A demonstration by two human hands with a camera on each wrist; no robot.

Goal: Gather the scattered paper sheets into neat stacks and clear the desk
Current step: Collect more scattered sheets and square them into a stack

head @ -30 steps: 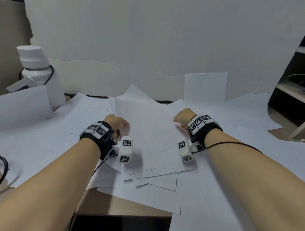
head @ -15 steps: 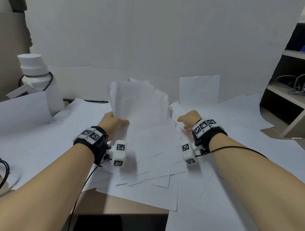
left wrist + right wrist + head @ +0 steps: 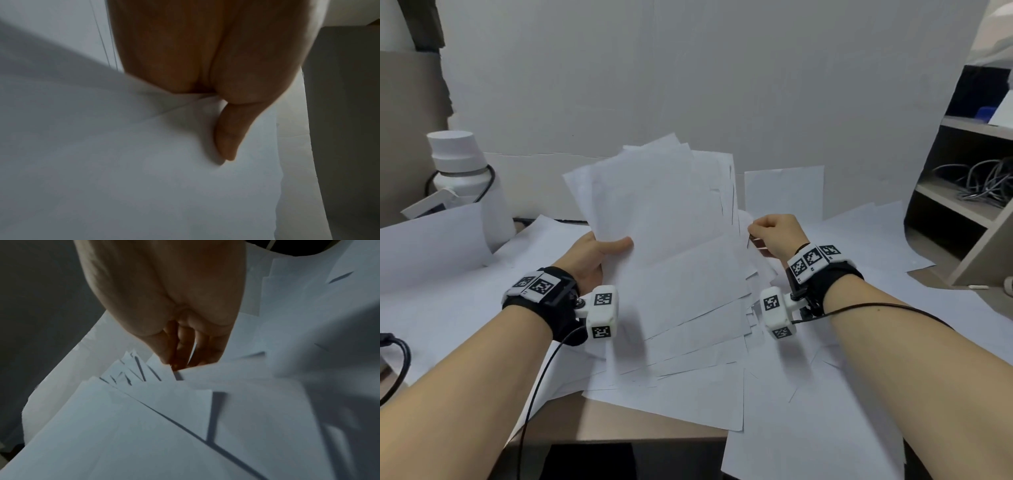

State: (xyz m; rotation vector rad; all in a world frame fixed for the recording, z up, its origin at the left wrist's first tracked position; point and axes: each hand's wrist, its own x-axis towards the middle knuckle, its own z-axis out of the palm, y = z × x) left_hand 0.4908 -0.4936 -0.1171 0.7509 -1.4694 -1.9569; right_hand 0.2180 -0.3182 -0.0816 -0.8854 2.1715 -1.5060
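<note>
Fingers of both the left hand (image 3: 589, 255) and right hand (image 3: 775, 234) grip the fanned paper sheets (image 3: 671, 240).

Sheets (image 3: 674, 246) I held were thin matt white paper, smooth w/ faint creases. Desk (image 3: 640, 431) edge looked like matt tan wood laminate; bottle (image 3: 465, 178) was white plastic, slightly glossy. Wrist straps (image 3: 551, 301) were black cloth.

White paper sheets (image 3: 671, 240), fanned uneven bundle tilted upright, others scattered on desk (image 3: 654, 431)
</note>
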